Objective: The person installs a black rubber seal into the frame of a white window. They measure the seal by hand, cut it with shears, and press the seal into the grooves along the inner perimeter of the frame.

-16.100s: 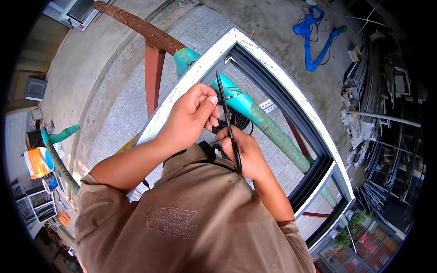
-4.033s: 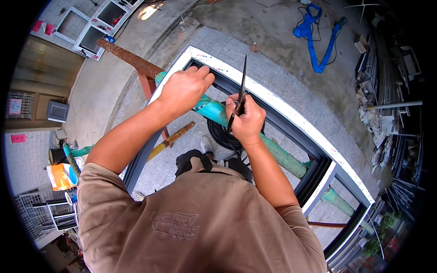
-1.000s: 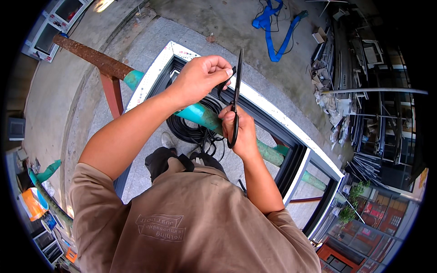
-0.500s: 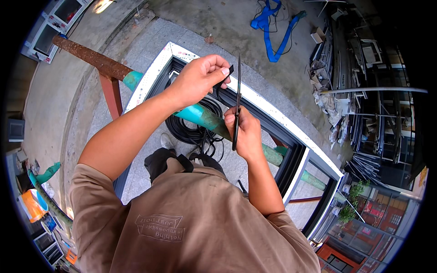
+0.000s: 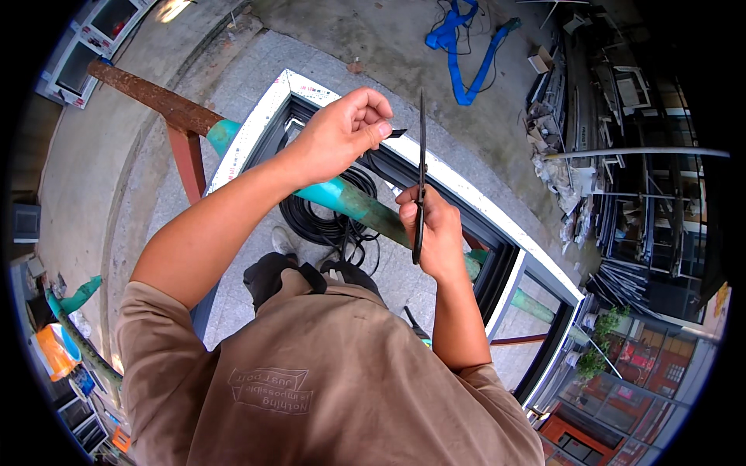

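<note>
Between thumb and fingers, my left hand pinches a black rubber strip, whose short end sticks out to the right. My right hand is wrapped round black-handled scissors. Their blades point away from me and look closed, a little to the right of the strip's end. Below both hands lies a white window frame with dark inner channels. A coil of black strip rests on the ground inside the frame's opening, partly hidden by a pipe.
Under the frame runs a green pipe, joined to a rusty brown support at the left. A blue strap lies on the far ground. Scrap profiles and debris pile up on the right, near potted plants.
My right hand has moved the scissors slightly right, away from the strip. The strip's end in my left hand now points more sideways than before.
</note>
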### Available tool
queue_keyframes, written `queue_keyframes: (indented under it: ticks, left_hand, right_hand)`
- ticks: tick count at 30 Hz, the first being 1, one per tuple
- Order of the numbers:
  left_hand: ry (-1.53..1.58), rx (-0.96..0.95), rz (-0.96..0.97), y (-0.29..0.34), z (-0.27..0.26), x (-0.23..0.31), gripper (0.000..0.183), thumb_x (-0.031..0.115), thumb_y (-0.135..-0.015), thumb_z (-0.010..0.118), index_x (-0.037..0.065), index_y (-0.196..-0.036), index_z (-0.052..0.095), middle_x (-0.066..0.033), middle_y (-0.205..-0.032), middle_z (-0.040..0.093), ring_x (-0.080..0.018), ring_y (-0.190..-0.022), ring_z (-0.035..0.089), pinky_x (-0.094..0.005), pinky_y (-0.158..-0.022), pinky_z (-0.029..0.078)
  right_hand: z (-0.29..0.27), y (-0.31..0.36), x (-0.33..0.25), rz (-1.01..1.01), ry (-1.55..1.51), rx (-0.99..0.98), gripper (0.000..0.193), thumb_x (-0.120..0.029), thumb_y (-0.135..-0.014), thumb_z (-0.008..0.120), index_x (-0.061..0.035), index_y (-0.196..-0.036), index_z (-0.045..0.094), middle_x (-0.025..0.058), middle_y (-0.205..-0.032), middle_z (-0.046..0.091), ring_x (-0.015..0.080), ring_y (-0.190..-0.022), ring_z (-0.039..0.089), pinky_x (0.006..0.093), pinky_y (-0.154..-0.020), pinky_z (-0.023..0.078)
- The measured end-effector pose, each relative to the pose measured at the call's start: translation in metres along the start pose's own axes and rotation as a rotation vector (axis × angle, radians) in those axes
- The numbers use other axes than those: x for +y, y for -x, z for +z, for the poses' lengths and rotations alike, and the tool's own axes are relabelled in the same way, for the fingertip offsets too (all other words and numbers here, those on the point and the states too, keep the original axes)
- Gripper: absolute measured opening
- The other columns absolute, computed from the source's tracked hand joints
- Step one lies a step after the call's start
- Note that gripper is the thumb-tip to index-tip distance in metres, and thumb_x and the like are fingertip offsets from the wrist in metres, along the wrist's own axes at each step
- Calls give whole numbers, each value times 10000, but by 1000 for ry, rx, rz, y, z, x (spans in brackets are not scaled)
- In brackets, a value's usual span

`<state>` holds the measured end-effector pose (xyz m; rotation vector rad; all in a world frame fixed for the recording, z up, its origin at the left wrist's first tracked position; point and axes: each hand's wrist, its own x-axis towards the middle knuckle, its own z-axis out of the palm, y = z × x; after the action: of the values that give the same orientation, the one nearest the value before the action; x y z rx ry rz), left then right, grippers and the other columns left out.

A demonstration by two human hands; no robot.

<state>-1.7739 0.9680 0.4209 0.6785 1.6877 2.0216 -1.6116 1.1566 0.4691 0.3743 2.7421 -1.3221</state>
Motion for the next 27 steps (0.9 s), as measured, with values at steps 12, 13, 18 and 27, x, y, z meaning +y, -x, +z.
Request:
queue_keyframes:
  ticks: [12,13,18,27]
  left_hand:
    - [-112,-18,56,0,2,0,308,73,-1123,651,25,-1425,685,-32,-1092,708,-127,-1022,696,-305,-916,598]
    - [-104,-1,81,0,2,-2,324,74,-1125,646,22,-1444,676,-36,-1090,715,-130,-1036,707,-305,-921,602]
    - [70,-25,-85,-4,2,5,332,88,-1111,693,-6,-1427,658,-64,-1096,745,-143,-1055,751,-299,-899,611]
    - [-132,-158,-70,-5,-5,4,212,172,-1084,771,-15,-1184,775,-37,-1026,778,-104,-980,715,-297,-877,583]
  right_hand:
    - [-47,-1,-19,-7,144,37,436,-437,-986,824,-17,-1027,715,122,-741,703,280,-690,695,404,-694,543]
    - [-49,-2,-20,-10,168,38,440,-441,-984,825,-17,-1027,714,126,-741,703,285,-689,697,407,-693,542]
    - [-57,-3,-18,-30,275,10,473,-470,-970,832,-20,-1049,709,150,-751,713,339,-697,716,429,-689,546]
    - [-88,2,-12,-1,165,-232,513,-535,-1042,775,-26,-1015,713,74,-808,710,202,-761,662,377,-738,541]
